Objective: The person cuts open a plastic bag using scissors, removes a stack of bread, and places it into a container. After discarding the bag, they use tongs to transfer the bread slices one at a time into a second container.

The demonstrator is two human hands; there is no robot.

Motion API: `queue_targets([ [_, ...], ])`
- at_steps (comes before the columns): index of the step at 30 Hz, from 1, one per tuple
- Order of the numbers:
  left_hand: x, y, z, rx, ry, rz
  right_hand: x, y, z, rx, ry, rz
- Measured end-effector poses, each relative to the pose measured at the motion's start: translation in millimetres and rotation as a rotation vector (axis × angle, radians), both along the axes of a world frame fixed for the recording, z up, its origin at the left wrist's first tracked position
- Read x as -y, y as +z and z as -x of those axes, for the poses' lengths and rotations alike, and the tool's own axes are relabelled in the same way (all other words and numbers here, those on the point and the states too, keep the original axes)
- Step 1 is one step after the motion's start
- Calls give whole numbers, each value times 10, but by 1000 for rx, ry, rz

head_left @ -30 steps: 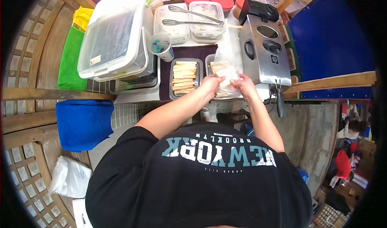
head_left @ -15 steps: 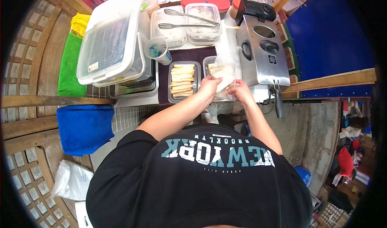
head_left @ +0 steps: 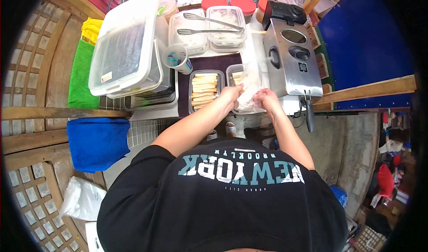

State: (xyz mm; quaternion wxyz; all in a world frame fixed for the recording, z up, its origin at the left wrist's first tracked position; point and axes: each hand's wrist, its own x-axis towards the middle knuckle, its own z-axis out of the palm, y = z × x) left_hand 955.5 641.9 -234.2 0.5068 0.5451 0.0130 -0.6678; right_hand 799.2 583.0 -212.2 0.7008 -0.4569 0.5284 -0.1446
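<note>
Both hands hold a thin clear plastic bag (head_left: pixel 249 89) with something pale and flat in it. My left hand (head_left: pixel 231 97) pinches the bag's left side, fingers closed. On the other side, my right hand (head_left: pixel 267 101) grips the bag between thumb and fingers. Beneath the bag is a plastic container (head_left: pixel 229 69) with a few pale rolls, partly hidden by the bag and hands. Left of it, a second plastic container (head_left: pixel 219 77) holds several rows of thin rolled pastries (head_left: pixel 204 89).
A steel deep fryer (head_left: pixel 292 62) with a black handle (head_left: pixel 309 114) stands at right. Two slotted tongs arms (head_left: pixel 205 31) lie on lidded tubs (head_left: pixel 187 40). A patterned cup (head_left: pixel 177 58) and large lidded bin (head_left: pixel 122 51) stand left; red-lidded jars (head_left: pixel 243 4) behind.
The bag has shifted and crumpled between my hands, and its pale contents sit lower. My right hand has turned slightly and moved a little to the right. The whole view has shifted slightly.
</note>
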Motion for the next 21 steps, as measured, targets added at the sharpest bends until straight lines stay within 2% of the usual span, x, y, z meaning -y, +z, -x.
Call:
queue_targets([
  [3, 30, 119, 24, -42, 3, -23, -13, -28, 50, -2, -17, -16],
  [6, 32, 159, 18, -32, -43, 36, 53, -58, 107, 105, 38, -135],
  [9, 18, 149, 21, -1, -77, 58, 56, 114, 58, 142, -53, -357],
  [14, 39, -77, -4, 171, -71, 29, 26, 96, -54, 72, -12, -214],
  [18, 38, -117, -60, 162, -76, -16, 27, -32, -75, 74, 20, -186],
  [20, -53, -147, -67, 121, -24, 32, -44, -38, -58, 195, -40, -232],
  [21, -113, -78, -92, 88, -70, 52, -66, -34, -64, 256, -69, -253],
])
